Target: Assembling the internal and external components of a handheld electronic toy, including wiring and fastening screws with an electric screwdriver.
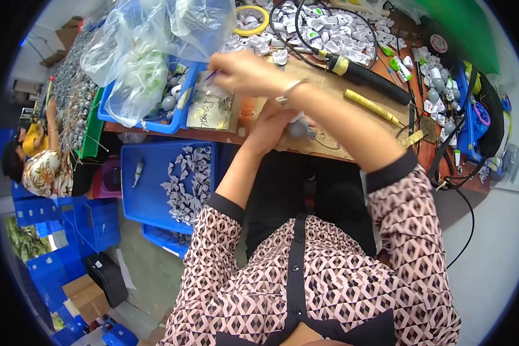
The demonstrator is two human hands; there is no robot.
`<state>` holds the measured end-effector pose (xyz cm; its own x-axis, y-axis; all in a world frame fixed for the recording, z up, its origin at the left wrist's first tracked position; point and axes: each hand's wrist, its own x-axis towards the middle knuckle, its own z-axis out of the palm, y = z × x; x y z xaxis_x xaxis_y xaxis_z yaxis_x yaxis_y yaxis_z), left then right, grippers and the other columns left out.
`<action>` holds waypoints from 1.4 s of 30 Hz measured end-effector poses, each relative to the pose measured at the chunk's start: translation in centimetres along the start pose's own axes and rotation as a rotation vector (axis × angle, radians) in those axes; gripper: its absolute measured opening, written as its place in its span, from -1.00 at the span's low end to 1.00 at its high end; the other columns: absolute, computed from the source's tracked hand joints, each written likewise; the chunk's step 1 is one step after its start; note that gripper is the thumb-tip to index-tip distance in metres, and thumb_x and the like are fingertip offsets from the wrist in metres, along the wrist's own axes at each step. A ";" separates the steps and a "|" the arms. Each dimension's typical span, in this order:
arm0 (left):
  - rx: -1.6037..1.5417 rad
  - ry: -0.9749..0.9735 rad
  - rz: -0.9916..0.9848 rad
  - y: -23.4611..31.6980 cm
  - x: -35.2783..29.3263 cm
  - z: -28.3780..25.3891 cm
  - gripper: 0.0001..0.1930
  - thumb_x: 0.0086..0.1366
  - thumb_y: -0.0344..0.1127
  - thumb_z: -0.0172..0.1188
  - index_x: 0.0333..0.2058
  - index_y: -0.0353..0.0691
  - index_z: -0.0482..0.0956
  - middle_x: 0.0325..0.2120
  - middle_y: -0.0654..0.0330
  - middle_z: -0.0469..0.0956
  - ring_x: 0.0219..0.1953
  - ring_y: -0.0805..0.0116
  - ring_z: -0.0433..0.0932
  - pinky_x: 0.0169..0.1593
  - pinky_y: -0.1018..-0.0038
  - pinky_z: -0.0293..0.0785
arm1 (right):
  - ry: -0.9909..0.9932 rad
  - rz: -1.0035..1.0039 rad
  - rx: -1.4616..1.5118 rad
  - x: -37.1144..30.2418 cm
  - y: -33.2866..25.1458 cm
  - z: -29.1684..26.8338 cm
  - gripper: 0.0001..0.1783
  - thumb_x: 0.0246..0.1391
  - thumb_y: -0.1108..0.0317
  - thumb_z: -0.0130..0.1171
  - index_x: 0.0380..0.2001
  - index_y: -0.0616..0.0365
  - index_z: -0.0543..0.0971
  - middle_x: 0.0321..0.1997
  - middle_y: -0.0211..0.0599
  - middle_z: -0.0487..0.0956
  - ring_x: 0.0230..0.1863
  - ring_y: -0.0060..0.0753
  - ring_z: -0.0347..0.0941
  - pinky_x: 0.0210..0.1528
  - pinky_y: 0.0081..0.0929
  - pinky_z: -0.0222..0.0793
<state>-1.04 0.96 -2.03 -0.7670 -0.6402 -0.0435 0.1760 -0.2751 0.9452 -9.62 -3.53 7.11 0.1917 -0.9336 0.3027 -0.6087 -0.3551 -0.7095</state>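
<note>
My left hand [273, 124] is closed around a grey round bulb-like piece [298, 128] at the table's near edge. Thin wire shows beside that piece. Across it reaches my right forearm, and my right hand [239, 72] is above a small pale box [210, 114] with handwriting on its side. The right fingers are pinched together and a little blurred. Something thin and purplish shows at their tips, too small to name. White plastic pieces [334, 32] lie heaped beyond my hands.
At left stands a blue bin [181, 118] with plastic bags; below it, a blue tray [138, 196] holds white pieces. A black-handled tool [375, 81] with a cable, a yellow rod [372, 106] and yellow tape roll [251, 21] lie on the table. Another person [49, 167] works far left.
</note>
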 end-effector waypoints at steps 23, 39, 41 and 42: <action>-0.215 -0.131 -0.021 1.4 -0.2 0.5 -0.54 0.29 -0.29 0.04 0.10 -0.29 0.13 -0.25 0.15 0.42 -0.32 0.26 0.59 -0.18 0.38 0.52 | -0.277 -0.024 -1.020 -3.6 12.1 -12.9 -0.64 -0.05 0.51 0.02 -0.16 -0.14 0.49 -0.15 -0.36 0.41 0.03 -0.27 0.35 -0.12 -0.39 0.41; -0.185 -0.117 -0.020 1.7 -0.2 0.7 -0.54 0.29 -0.32 0.04 0.10 -0.27 0.12 -0.24 0.15 0.43 -0.32 0.31 0.58 -0.18 0.43 0.51 | 0.535 0.335 1.235 -8.8 12.8 -12.9 -0.60 0.16 0.19 0.00 -0.04 0.25 0.35 -0.08 -0.22 0.47 -0.13 -0.44 0.42 -0.15 -0.46 0.39; -0.186 -0.136 -0.007 1.4 -0.2 0.7 -0.53 0.29 -0.31 0.06 0.10 -0.26 0.13 -0.25 0.16 0.43 -0.32 0.33 0.58 -0.19 0.45 0.50 | 0.536 0.346 1.403 -9.7 9.9 -12.3 -0.65 0.15 0.21 0.03 -0.11 0.25 0.40 -0.20 -0.31 0.52 -0.20 -0.53 0.43 -0.25 -0.57 0.38; -0.189 -0.131 -0.008 1.4 -0.2 0.6 -0.53 0.29 -0.31 0.06 0.10 -0.26 0.13 -0.25 0.16 0.43 -0.32 0.33 0.58 -0.19 0.45 0.50 | 0.531 0.351 1.404 -10.0 10.0 -12.0 -0.65 0.15 0.21 0.03 -0.11 0.25 0.40 -0.20 -0.31 0.52 -0.20 -0.53 0.43 -0.25 -0.57 0.38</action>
<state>-1.06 1.12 -0.53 -0.8402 -0.5423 0.0035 0.2729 -0.4172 0.8668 -26.90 2.83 4.62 -0.2742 -0.9611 -0.0344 0.6866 -0.1706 -0.7067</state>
